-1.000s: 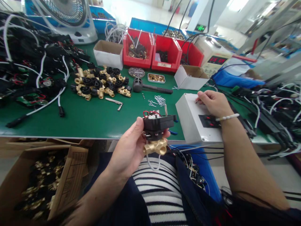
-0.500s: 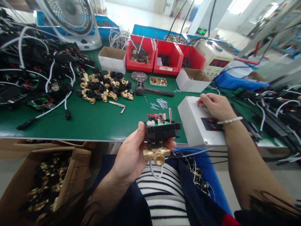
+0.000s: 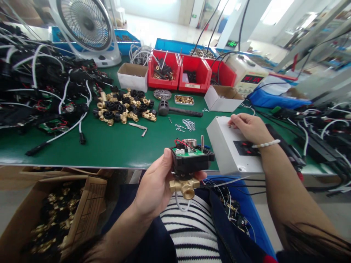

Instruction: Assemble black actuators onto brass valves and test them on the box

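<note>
My left hand (image 3: 155, 186) is closed around an electric valve, held upright just off the front edge of the table. Its black housing (image 3: 192, 164) is open at the top, with a green circuit board, red wires and a metal pin showing. Below sits the brass three-way body (image 3: 186, 186), and a white cable loops under it. My right hand (image 3: 248, 128) rests on the white control box (image 3: 225, 146). Thumb and fingers pinch a small metal switch lever on its top, mostly hidden by the fingertips. Beside the wrist is a black panel (image 3: 245, 148) with red parts.
Brass valves with black collars (image 3: 123, 106) are heaped on the green table (image 3: 109, 149). Near them lie a black mallet (image 3: 181, 110), metal clips (image 3: 189, 125) and a metal tool (image 3: 139, 128). Red bins (image 3: 193, 78) stand behind. Wired black housings (image 3: 46, 80) crowd the left, by a fan (image 3: 87, 25).
The valve and my left hand sit slightly lower in view, and more of the circuit board shows. My right hand keeps its place on the box. The whole view has shifted a little.
</note>
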### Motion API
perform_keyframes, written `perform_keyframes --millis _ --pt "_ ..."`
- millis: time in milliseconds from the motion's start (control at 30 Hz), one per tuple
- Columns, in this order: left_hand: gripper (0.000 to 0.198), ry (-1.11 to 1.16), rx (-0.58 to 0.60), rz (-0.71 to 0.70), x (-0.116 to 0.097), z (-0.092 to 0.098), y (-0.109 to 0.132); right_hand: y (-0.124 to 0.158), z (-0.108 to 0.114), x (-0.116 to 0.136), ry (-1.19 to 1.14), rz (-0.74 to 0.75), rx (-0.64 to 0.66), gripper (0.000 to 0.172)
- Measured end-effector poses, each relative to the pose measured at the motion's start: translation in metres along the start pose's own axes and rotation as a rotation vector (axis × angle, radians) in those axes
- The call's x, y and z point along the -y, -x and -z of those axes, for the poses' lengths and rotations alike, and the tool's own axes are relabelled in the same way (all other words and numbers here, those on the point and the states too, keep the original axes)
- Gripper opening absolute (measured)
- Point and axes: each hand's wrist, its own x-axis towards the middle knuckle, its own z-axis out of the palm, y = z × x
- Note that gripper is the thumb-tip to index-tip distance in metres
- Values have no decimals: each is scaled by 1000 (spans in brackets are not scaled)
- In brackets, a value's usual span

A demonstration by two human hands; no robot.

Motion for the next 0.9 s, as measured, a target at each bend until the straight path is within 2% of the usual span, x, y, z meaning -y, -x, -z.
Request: perform_keyframes --millis 267,467,667,733,900 --pt "45 64 47 65 -3 -3 -1 0 0 0 -1 -4 -1 36" --pt "54 242 174 188 -3 0 -4 0 0 0 -2 5 0 38" --pt "68 327 123 273 -5 -2 -7 1 0 0 -7 16 -4 40" --pt "65 335 134 293 -6 -1 -7 1 0 1 -11 2 5 38" --pt "49 300 260 288 -3 7 -7 1 0 3 -26 -24 16 31"
